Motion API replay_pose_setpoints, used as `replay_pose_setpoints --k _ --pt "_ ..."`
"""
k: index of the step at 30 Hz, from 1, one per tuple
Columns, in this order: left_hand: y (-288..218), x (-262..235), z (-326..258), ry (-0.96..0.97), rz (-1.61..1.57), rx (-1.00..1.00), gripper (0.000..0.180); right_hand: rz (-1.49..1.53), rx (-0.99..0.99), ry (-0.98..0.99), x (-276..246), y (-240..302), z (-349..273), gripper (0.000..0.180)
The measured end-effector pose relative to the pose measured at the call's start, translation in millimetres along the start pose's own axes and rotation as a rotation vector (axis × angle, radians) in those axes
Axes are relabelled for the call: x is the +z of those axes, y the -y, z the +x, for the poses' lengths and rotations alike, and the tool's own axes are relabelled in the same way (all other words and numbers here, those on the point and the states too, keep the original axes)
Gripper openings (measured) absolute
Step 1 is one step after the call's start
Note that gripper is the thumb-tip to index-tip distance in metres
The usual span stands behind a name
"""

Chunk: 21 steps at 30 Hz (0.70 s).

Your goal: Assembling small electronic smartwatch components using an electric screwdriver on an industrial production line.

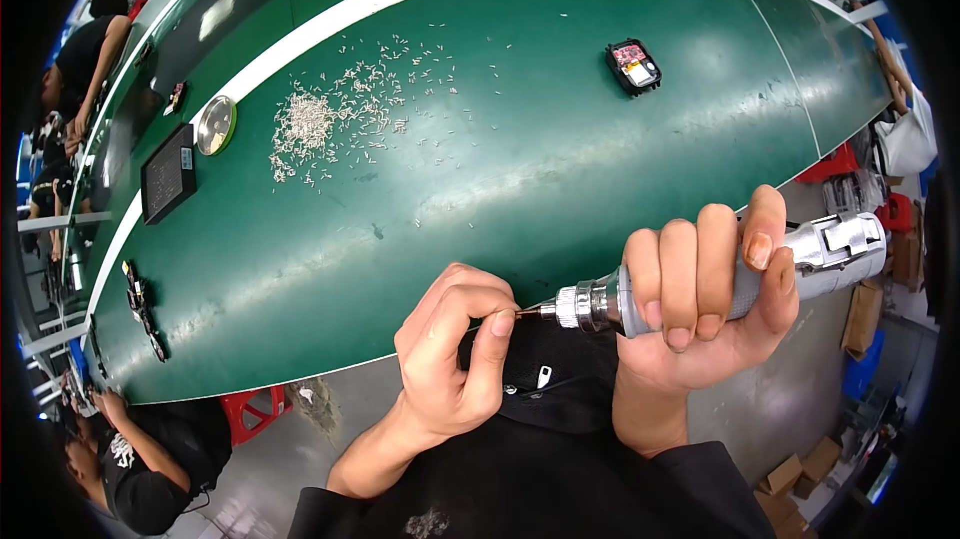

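Head view: left fingers [492,341] pinch nearly closed on the bit [536,313]; right fingers [678,279] curl around the silver-grey driver [840,257].

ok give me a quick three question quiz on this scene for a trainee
1. Which hand grips the body of the power tool?
2. True or false: the small pale pieces lie loose on the green table.
3. What is right beside the black tray? A) a red stool B) a round dish C) a cardboard box

Key: 1. The right hand. 2. True. 3. B.
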<state>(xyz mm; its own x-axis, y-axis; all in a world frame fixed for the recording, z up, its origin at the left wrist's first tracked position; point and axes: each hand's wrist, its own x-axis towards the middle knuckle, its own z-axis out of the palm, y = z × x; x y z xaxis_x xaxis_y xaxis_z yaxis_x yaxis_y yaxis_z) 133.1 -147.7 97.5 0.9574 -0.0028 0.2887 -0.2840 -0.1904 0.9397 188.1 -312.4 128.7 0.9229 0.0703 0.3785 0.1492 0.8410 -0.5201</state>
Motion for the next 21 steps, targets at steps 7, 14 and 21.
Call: replay_pose_setpoints --k 7,14,21 --pt "-4.7 -18.8 13.9 0.122 0.108 0.048 0.004 0.102 0.014 -0.196 0.6 -9.0 2.7 0.019" --pt "40.3 -170.7 127.6 -0.287 0.813 -0.011 0.027 0.088 -0.070 -0.353 -20.0 2.7 -3.2 0.015" --pt "131.7 -344.6 195.5 -0.234 1.522 -0.508 0.050 0.063 -0.077 -0.433 -22.2 8.1 -12.3 0.016"
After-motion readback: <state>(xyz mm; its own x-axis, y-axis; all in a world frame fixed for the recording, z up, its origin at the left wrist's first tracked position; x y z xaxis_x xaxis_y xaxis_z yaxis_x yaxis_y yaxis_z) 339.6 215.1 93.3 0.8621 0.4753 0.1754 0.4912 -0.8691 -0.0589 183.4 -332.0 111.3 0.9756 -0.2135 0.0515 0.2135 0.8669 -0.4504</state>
